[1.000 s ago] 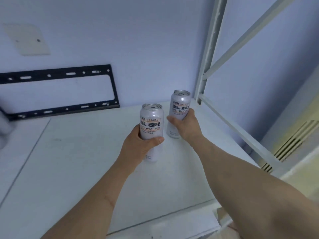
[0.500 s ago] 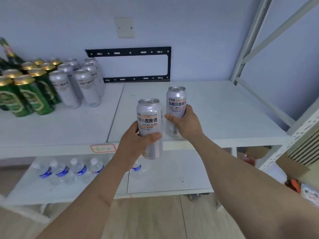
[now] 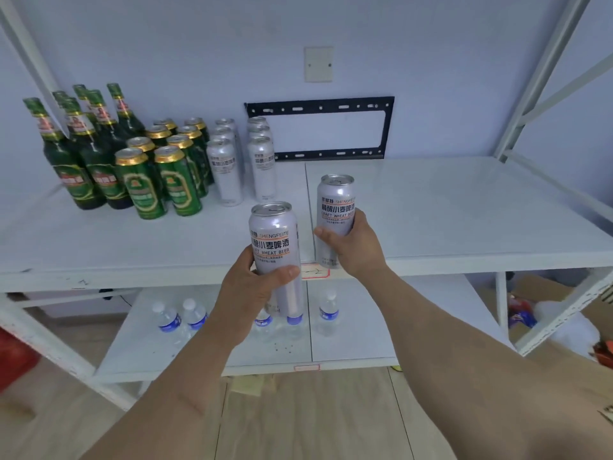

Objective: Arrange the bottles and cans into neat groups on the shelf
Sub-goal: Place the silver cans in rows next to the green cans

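Note:
My left hand (image 3: 252, 287) grips a tall silver wheat-beer can (image 3: 273, 240), held upright in front of the shelf's front edge. My right hand (image 3: 356, 242) grips a second silver can (image 3: 335, 207), also upright, over the front of the white shelf (image 3: 464, 214). At the shelf's back left stand two rows of silver cans (image 3: 243, 161), a block of green cans (image 3: 166, 171) and several green glass bottles (image 3: 83, 151).
A black metal bracket (image 3: 320, 131) hangs on the wall behind the shelf. Small water bottles (image 3: 184, 318) stand on the lower shelf. White frame posts rise at the right (image 3: 537, 81) and a brace crosses the top left. Boxes and clutter lie on the floor at the right.
The view has swung left and pulled back, bringing the grouped bottles and cans into sight. Both hands have carried their cans leftward, away from the shelf's right end, toward its front middle.

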